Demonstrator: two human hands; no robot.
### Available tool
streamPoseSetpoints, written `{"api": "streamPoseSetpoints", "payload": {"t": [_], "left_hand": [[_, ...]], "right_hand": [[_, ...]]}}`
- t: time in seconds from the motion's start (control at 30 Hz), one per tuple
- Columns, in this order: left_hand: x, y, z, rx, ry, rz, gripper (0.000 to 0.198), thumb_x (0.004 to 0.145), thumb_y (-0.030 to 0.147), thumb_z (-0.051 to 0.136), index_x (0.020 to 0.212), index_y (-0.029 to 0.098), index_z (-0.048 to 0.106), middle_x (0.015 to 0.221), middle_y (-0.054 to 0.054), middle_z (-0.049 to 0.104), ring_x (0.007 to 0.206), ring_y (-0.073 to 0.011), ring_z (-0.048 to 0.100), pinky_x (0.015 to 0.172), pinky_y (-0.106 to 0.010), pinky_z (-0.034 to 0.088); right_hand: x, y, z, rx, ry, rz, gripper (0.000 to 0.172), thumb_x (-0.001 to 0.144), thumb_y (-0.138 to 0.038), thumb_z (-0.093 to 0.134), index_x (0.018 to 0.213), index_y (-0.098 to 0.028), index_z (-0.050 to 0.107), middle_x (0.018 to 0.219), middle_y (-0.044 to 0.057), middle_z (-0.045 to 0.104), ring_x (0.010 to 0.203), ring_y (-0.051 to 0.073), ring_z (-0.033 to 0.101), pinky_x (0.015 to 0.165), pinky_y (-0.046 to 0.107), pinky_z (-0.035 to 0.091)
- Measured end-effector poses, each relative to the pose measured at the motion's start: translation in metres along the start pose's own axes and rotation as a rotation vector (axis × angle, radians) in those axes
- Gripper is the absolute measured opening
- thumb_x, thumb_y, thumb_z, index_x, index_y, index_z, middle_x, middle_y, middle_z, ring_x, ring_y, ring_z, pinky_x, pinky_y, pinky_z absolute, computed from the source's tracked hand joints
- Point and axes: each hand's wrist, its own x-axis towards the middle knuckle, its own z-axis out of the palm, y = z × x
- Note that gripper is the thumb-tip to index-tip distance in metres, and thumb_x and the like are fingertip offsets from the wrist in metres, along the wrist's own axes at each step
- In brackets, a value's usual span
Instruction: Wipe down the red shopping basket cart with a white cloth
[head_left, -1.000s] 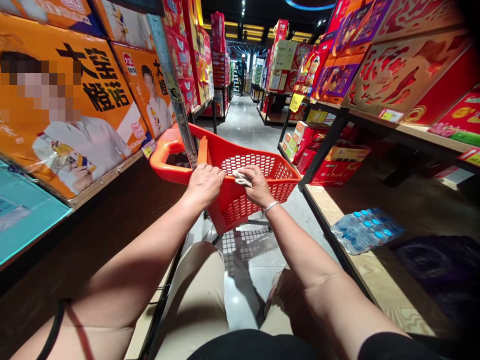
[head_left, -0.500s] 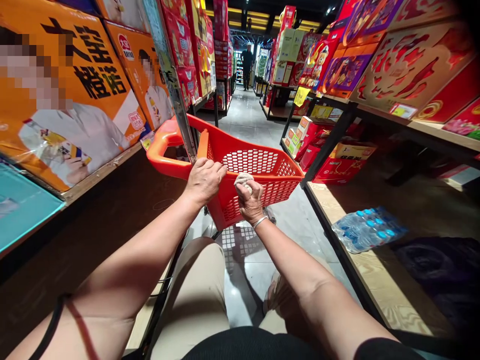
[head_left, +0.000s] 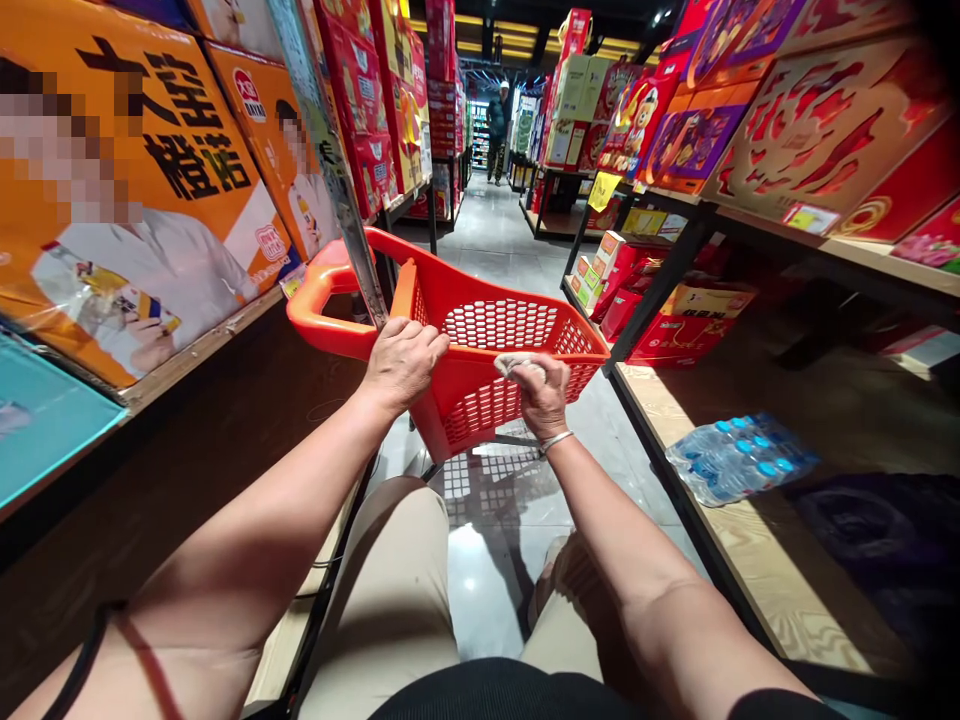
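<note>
An orange-red plastic shopping cart basket (head_left: 487, 400) stands in the aisle in front of me. My left hand (head_left: 401, 362) is closed over the basket's near rim, by the handle side. My right hand (head_left: 541, 392) is closed on a small pale cloth (head_left: 514, 364) and presses it against the rim and outer wall on the right of the near side. A bracelet sits on my right wrist. The basket's mesh inside looks bare from here.
Orange boxes (head_left: 150, 190) fill the left shelf. Red gift boxes (head_left: 810, 130) line the right shelf, with a pack of water bottles (head_left: 739, 458) on the low wooden shelf. A person (head_left: 496, 115) stands far down the tiled aisle (head_left: 495, 230).
My right hand with the cloth slid rightwards along the basket's near rim after dipping to its outer wall. My left hand kept its hold. The far person walked a little.
</note>
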Motion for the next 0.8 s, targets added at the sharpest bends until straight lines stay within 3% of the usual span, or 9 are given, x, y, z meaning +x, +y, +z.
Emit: {"api": "streamPoseSetpoints", "payload": {"t": [0.07,0.13,0.3,0.43,0.53,0.67,0.8], "left_hand": [[0.0,0.0,0.001,-0.01,0.0,-0.007,0.034,0.099,0.014,0.031,0.095,0.025,0.063,0.085,-0.006,0.06,0.085,-0.0259,0.051,0.093,-0.044,0.037],[0.0,0.001,0.002,-0.027,0.008,-0.01,0.033,0.099,0.015,0.032,0.094,0.025,0.063,0.085,-0.006,0.06,0.085,-0.0257,0.051,0.093,-0.044,0.037],[0.0,0.0,0.0,0.022,0.018,0.009,0.031,0.1,0.017,0.034,0.097,0.027,0.063,0.085,-0.005,0.061,0.084,-0.0248,0.051,0.093,-0.044,0.038],[-0.001,0.0,-0.002,0.01,0.018,-0.002,0.034,0.1,0.017,0.032,0.096,0.027,0.064,0.084,-0.006,0.061,0.085,-0.0251,0.052,0.093,-0.044,0.038],[-0.001,0.002,-0.002,-0.025,0.017,-0.012,0.034,0.098,0.015,0.032,0.095,0.026,0.065,0.084,-0.006,0.06,0.085,-0.0259,0.052,0.093,-0.044,0.038],[-0.002,0.005,-0.002,-0.03,0.02,-0.023,0.035,0.099,0.016,0.031,0.093,0.026,0.065,0.084,-0.007,0.06,0.086,-0.0272,0.052,0.092,-0.045,0.039],[-0.002,0.005,-0.004,-0.035,0.019,-0.028,0.035,0.098,0.015,0.031,0.092,0.027,0.064,0.084,-0.007,0.06,0.086,-0.0266,0.052,0.093,-0.044,0.038]], "right_hand": [[-0.001,0.004,0.0,-0.016,0.184,0.102,0.036,0.095,-0.028,0.048,0.126,-0.033,0.065,0.14,0.01,0.049,0.135,0.035,0.04,0.115,0.067,0.031],[-0.009,0.002,0.015,0.019,0.255,0.133,0.03,0.094,-0.029,0.051,0.117,-0.032,0.071,0.137,0.009,0.051,0.132,0.034,0.041,0.116,0.063,0.032],[-0.035,-0.004,0.056,0.118,-0.011,-0.019,0.028,0.093,-0.02,0.053,0.096,-0.036,0.076,0.117,0.003,0.065,0.121,0.029,0.048,0.115,0.052,0.038],[-0.036,-0.001,0.042,0.109,-0.157,-0.177,0.03,0.093,-0.018,0.054,0.095,-0.036,0.077,0.112,0.0,0.068,0.108,0.023,0.054,0.105,0.041,0.047],[-0.021,0.0,0.019,0.064,-0.039,-0.169,0.031,0.098,-0.021,0.051,0.107,-0.037,0.076,0.119,0.002,0.065,0.113,0.023,0.053,0.11,0.047,0.043],[-0.008,-0.003,0.008,-0.02,0.241,-0.077,0.041,0.093,-0.022,0.057,0.129,-0.039,0.067,0.145,0.004,0.05,0.139,0.031,0.038,0.122,0.06,0.028],[-0.018,0.0,0.022,-0.056,0.183,-0.116,0.051,0.088,-0.021,0.061,0.136,-0.038,0.063,0.156,0.004,0.038,0.154,0.037,0.011,0.123,0.068,0.02]]}}
